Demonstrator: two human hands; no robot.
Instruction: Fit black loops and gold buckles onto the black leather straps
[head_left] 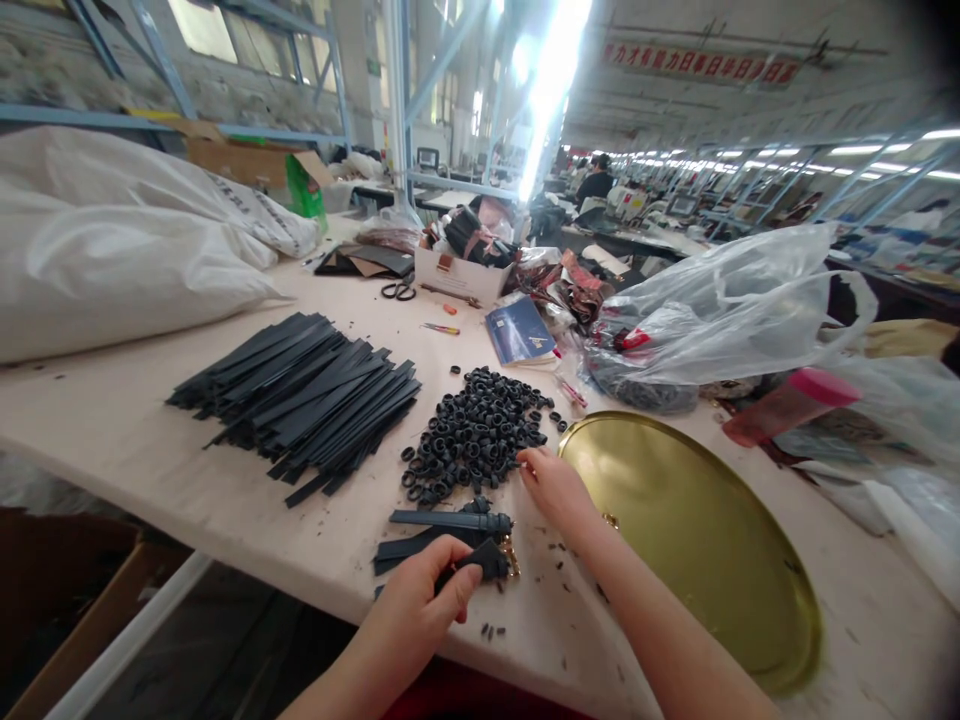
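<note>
My left hand (pixel 431 590) is closed round a dark strap (pixel 486 558), thumb on top, near the front edge of the table. Gold-coloured metal pieces (pixel 513 556) show at the right ends of the straps there. Just behind it lie several finished-looking straps (pixel 442 520) with loops round them. My right hand (pixel 555 488) is at the right edge of a heap of small dark loops (pixel 480 435), its thumb and fingers pinched together. Whatever is between those fingertips is too small to make out. Left of the heap lies a large stack of flat dark strips (pixel 300 390).
A gold oval tray (pixel 675 520) lies beside my right forearm. Behind are a blue booklet (pixel 521 330), black-handled scissors (pixel 398 291), a filled white box (pixel 461 277) and clear plastic bags (pixel 720 300). A big white sack (pixel 127 250) occupies the left; a pink-lidded bottle (pixel 787 408) lies right.
</note>
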